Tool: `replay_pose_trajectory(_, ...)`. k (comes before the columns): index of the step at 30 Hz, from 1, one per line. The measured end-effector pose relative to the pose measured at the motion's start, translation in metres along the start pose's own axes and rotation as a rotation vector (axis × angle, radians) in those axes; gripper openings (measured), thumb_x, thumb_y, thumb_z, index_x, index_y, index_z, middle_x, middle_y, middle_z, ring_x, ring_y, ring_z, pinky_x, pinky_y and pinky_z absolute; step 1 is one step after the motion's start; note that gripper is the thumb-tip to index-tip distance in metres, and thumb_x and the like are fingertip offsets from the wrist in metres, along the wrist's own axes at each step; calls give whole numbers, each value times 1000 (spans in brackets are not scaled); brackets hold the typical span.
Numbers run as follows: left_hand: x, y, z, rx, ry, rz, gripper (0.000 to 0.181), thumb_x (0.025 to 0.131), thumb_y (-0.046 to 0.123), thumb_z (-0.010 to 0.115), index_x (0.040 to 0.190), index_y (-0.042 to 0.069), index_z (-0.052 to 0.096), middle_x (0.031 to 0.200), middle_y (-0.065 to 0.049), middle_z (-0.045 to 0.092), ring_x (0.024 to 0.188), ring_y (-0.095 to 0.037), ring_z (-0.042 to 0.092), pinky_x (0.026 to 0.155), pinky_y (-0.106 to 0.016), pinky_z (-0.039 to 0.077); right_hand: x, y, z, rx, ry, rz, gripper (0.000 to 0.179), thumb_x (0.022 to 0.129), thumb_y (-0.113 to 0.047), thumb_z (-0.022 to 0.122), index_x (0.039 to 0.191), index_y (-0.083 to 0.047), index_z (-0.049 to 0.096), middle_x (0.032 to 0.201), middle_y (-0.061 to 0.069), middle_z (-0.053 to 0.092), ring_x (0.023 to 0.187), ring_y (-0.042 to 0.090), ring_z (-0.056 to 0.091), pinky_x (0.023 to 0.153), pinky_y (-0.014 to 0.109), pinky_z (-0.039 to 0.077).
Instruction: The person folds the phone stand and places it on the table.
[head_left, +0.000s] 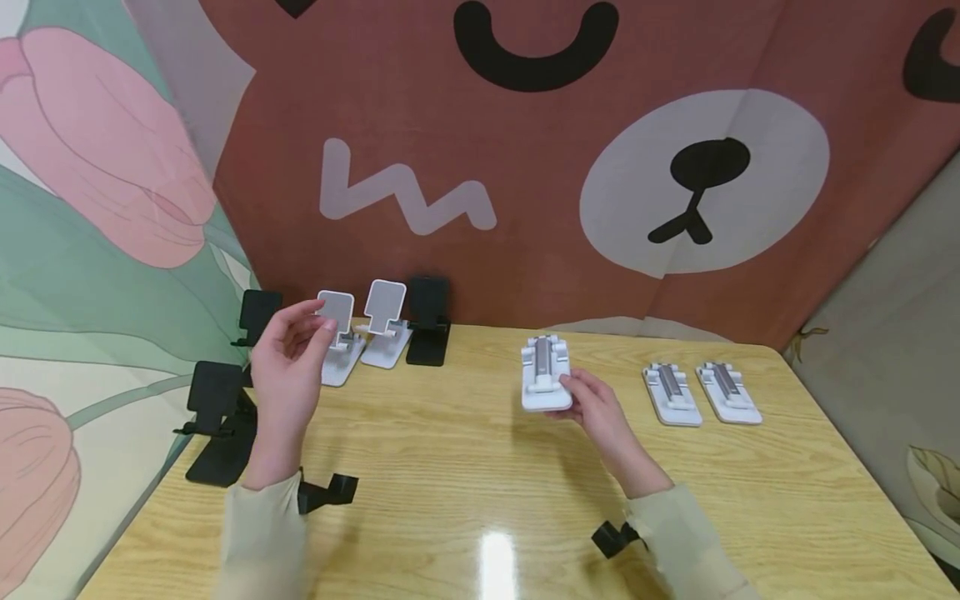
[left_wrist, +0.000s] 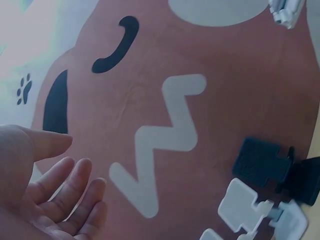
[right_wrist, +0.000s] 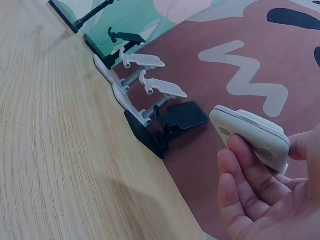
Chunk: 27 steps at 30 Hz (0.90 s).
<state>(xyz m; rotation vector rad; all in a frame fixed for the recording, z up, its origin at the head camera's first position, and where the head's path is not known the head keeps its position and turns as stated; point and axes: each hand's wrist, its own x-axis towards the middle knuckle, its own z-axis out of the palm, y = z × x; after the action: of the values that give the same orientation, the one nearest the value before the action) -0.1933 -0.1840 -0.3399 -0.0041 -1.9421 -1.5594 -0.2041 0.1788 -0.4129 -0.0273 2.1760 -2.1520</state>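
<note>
My right hand grips a white folded phone stand by its lower right corner, above the table. In the right wrist view the thumb lies on one side of that stand and the fingers on its base. My left hand is raised with nothing in it, fingers loosely bent, overlapping an unfolded white phone stand in the head view. Beside that stands another unfolded white phone stand, then an unfolded black phone stand.
Two folded white phone stands, a nearer one and a farther one, lie at the right of the wooden table. More black stands, one at the front and one behind, are at the left. A printed cloth hangs behind.
</note>
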Motion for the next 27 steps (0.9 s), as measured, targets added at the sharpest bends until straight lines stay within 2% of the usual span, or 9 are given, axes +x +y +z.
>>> replay_pose_trajectory(8,2,3,-19,-31,122,14,28,98,12,69,125,4,68,103,0,66,101,-16,60,87,-24,46,1,3,-5,-14,24,-2,40,111,-19,40,133,13,49,110,17,68,88,14,69,89,41,55)
replay_pose_trajectory(14,4,-2,-33,19,203,-7,29,98,14,70,126,6,68,102,3,66,101,-13,60,89,-24,45,2,4,-10,-9,52,9,40,111,-18,40,132,15,48,107,15,69,86,13,69,85,35,56)
replay_pose_trajectory(21,11,-12,-56,86,321,-84,33,95,17,73,127,10,68,108,10,63,112,-8,52,98,-28,33,3,6,-19,-34,55,26,45,111,-23,40,136,14,47,112,17,68,89,12,69,88,36,55)
replay_pose_trajectory(27,16,-22,-77,138,358,-167,36,95,18,73,130,15,67,112,14,60,112,-5,48,100,-27,28,3,10,-28,-64,75,59,45,111,-26,40,136,12,47,108,11,69,88,13,68,89,37,55)
